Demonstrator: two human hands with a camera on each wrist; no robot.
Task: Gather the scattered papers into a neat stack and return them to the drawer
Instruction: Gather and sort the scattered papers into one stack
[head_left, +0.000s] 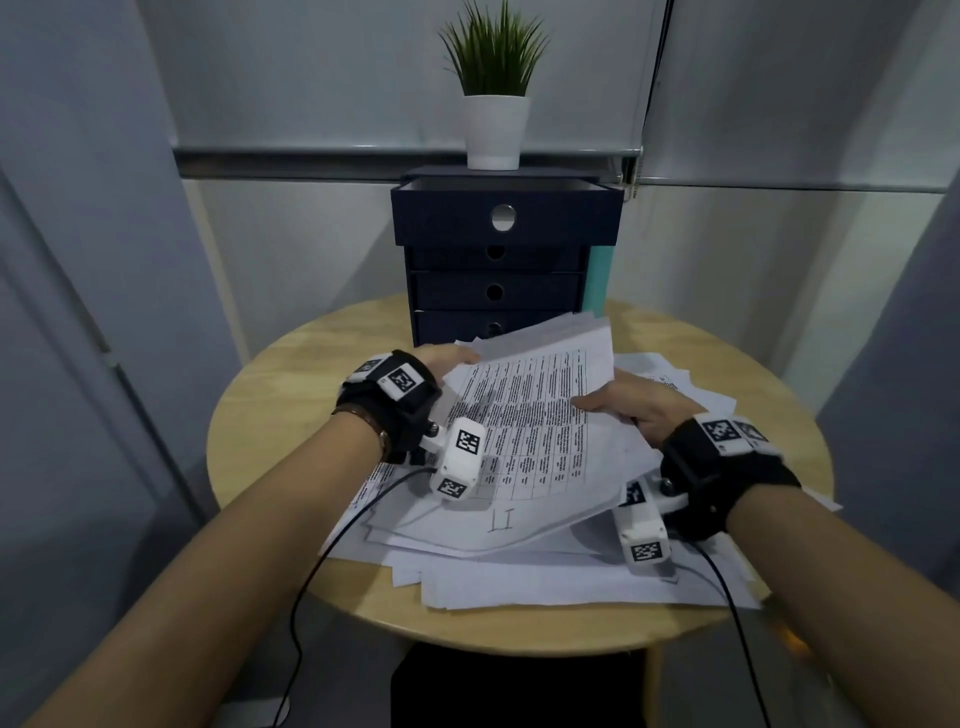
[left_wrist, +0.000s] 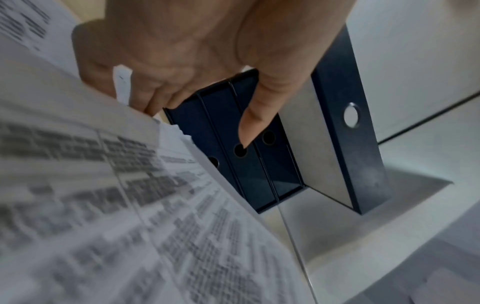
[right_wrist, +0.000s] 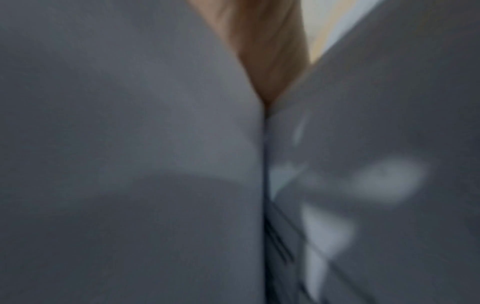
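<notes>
A bundle of printed papers (head_left: 530, 415) is raised at a slant over the round wooden table (head_left: 291, 384), held between both hands. My left hand (head_left: 452, 358) grips its far left edge; in the left wrist view the fingers (left_wrist: 145, 92) curl behind the sheets (left_wrist: 130, 205) while the thumb sticks out. My right hand (head_left: 623, 408) pinches the right edge, thumb on top. More loose sheets (head_left: 545, 577) lie spread underneath. Behind stands the dark blue drawer unit (head_left: 498, 291) with its top drawer (head_left: 506, 218) pulled out. The right wrist view shows only blurred paper (right_wrist: 130, 144) and a bit of hand (right_wrist: 270, 51).
A potted plant (head_left: 493, 88) stands on the drawer unit. A teal folder (head_left: 600, 280) leans at the unit's right side. Black cables (head_left: 311, 571) hang from both wrist cameras over the table's near edge. Walls close in on both sides.
</notes>
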